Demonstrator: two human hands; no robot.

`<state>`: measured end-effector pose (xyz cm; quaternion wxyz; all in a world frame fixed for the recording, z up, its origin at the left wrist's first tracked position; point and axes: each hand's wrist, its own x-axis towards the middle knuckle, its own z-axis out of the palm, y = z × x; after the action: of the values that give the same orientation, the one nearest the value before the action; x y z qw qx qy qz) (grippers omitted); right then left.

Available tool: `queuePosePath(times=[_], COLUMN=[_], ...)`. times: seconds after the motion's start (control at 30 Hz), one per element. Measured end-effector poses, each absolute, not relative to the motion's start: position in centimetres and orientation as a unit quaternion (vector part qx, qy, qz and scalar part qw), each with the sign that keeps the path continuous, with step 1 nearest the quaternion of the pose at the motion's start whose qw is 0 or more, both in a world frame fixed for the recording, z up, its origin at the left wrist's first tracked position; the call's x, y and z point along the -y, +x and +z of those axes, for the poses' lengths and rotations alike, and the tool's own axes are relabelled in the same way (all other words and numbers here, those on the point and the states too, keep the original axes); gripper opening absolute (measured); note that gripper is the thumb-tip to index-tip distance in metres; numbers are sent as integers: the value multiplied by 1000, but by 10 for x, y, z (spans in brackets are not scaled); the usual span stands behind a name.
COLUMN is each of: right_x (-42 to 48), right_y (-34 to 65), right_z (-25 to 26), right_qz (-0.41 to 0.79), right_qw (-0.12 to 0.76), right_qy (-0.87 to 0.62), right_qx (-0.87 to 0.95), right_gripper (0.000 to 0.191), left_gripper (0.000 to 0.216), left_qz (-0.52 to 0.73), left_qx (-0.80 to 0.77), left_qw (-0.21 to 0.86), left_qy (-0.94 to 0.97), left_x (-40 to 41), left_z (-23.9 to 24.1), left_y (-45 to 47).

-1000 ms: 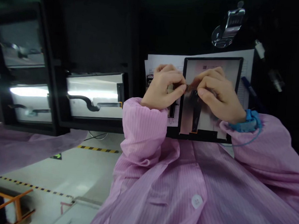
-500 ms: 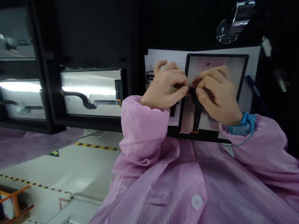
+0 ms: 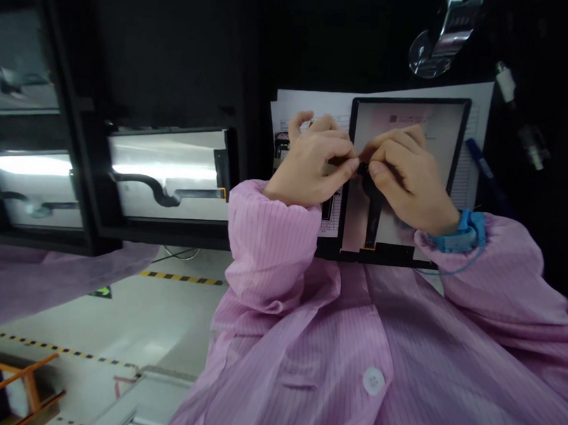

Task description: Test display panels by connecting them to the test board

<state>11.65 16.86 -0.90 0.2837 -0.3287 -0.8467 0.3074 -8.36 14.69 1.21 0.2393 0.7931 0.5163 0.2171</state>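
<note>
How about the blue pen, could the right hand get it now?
Probably yes: the blue pen lies just right of the framed panel, and nothing seems to cover it. But the right hand looks busy at the dark strip, so it may need to leave that first.

Single head-worn view; looks steeply down; near

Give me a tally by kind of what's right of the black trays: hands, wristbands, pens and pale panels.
Left hand and right hand: 2
Blue wristband: 1
Dark blue pen: 1
Pale panel: 1
Total: 5
</note>
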Motion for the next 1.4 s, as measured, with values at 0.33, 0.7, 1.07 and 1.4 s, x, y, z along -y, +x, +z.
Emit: queuePosePath(times=[0.33, 0.7, 1.07, 1.4], right_x=[-169, -167, -140, -101], right_y=[118, 116, 165, 202], right_z=[-7, -11, -1, 27], right_qz=[334, 306, 36, 198], right_qw=[278, 285, 245, 323], right_qy=[-335, -319, -626, -638], right_qx=[836, 850, 739, 670], right_gripper=[26, 26, 31, 9], left_gripper=[21, 21, 44, 19], left_qz=[264, 294, 585, 572], left_qx=[-504, -512, -496, -510], left_qw=[249, 284, 73, 164], left_qy=[784, 755, 638, 621], left_x=[-147, -151, -140, -45], left_z=[8, 1, 5, 13], left_y=[-86, -87, -80, -20])
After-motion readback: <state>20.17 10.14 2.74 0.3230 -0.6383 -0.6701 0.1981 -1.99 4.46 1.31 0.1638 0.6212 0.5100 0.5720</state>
